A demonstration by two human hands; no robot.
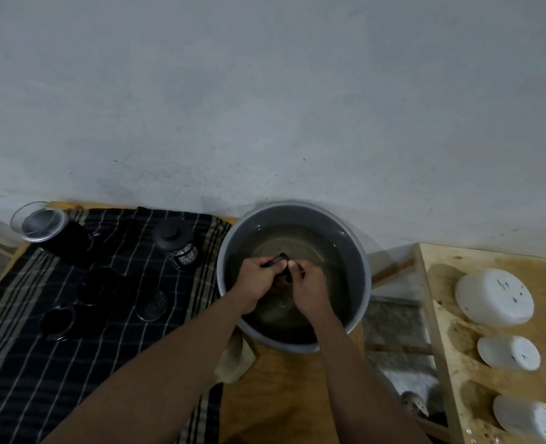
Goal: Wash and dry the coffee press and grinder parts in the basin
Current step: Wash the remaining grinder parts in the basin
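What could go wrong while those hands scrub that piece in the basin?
The small dark part, pinched between left hand and right hand, could slip into the water. The basin seems to sit at the right edge of the table; hard scrubbing might tip or slosh it. The glass beaker at the far corner could get knocked.

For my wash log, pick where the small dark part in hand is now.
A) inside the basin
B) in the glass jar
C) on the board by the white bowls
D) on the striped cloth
A: the left hand and right hand both grip the dark part inside the basin.
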